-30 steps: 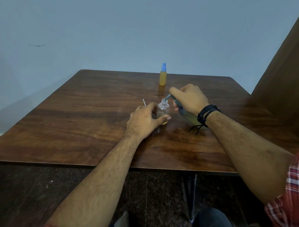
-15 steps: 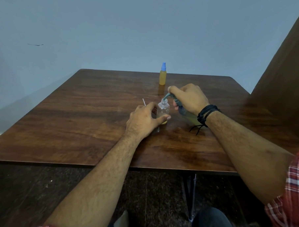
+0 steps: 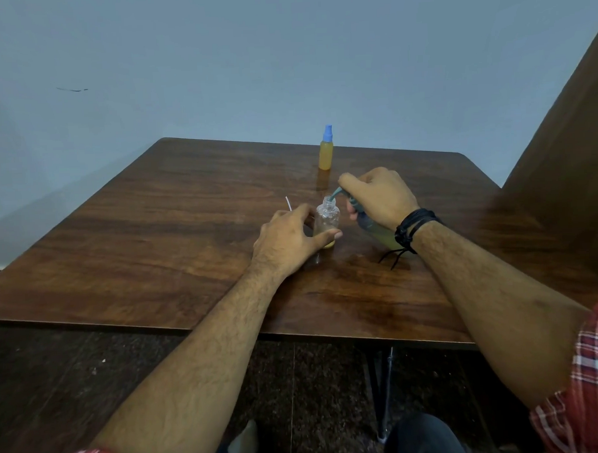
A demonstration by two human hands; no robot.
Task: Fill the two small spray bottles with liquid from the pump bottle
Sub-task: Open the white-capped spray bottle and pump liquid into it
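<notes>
A small clear bottle [image 3: 327,220] stands uncapped on the wooden table [image 3: 174,231], with a little yellow liquid at its bottom. My left hand [image 3: 288,242] holds it, thumb across its lower front. My right hand [image 3: 380,195] grips the tilted pump bottle [image 3: 376,228], which holds greenish-yellow liquid. Its teal nozzle [image 3: 334,194] points into the clear bottle's mouth, and my index finger lies on the pump head. A second small bottle [image 3: 326,153], full of orange-yellow liquid and capped with a blue sprayer, stands farther back.
A thin white tube [image 3: 288,203] sticks up just behind my left hand. A brown wooden panel [image 3: 561,153] rises along the table's right side. The table's front edge lies close to my elbows, with dark floor below.
Both hands and both bottles stay where they were. The nozzle remains at the clear bottle's mouth.
</notes>
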